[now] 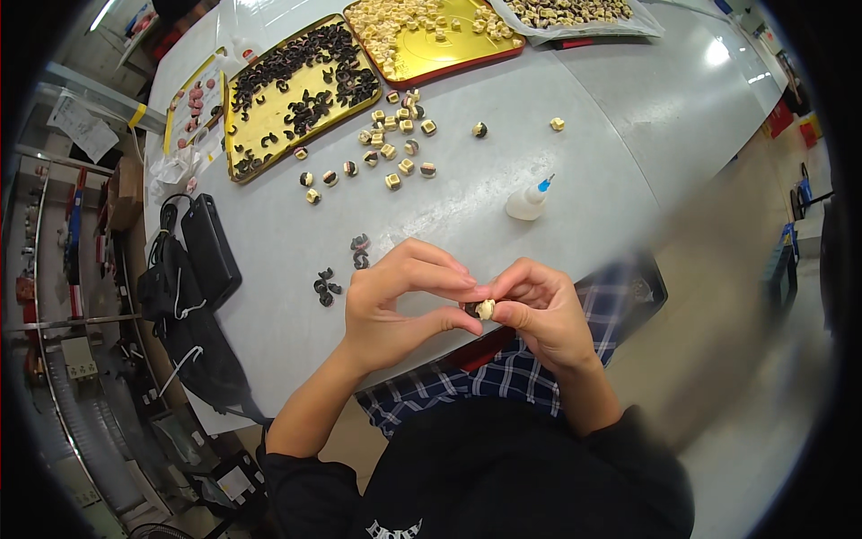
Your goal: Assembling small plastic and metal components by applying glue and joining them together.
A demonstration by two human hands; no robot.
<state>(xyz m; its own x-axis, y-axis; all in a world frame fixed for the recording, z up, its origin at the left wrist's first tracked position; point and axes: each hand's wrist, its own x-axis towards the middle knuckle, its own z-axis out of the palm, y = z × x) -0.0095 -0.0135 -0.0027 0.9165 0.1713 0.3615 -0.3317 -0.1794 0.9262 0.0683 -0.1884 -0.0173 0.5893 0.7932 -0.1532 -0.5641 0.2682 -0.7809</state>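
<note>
Head view: two-tone piece [486, 310] is up between both hands, above the near edge of the grey desk [593, 162]. Right hand [547, 316] pinches its cream side, thumb against index. Left hand [395, 295] makes a C, thumb below and fingers above, tips right at the dark side; can't tell if they actually clamp it. Other right fingers are curled in.

Step reads as mating dark to cream. My advice: hold the cream side steady, square the dark part up before loading it, push straight with even thumb pressure, no twist. Keep fingertips off the joint so it can be checked for gaps. Keep hands over the desk, since a slip near the edge probably means a drop.

Materials: loose dark pieces [327, 288] left of the hands are curved, C-like, matte. Cream parts in the gold tray [440, 56] are small and blocky, probably moulded plastic. Scattered two-tone blocks [389, 152] show square recessed faces. Yellow tray [260, 126] carries more dark curls. Squeeze bottle [526, 205] is translucent white, blue-tipped, upright; contents can't be told.
</note>
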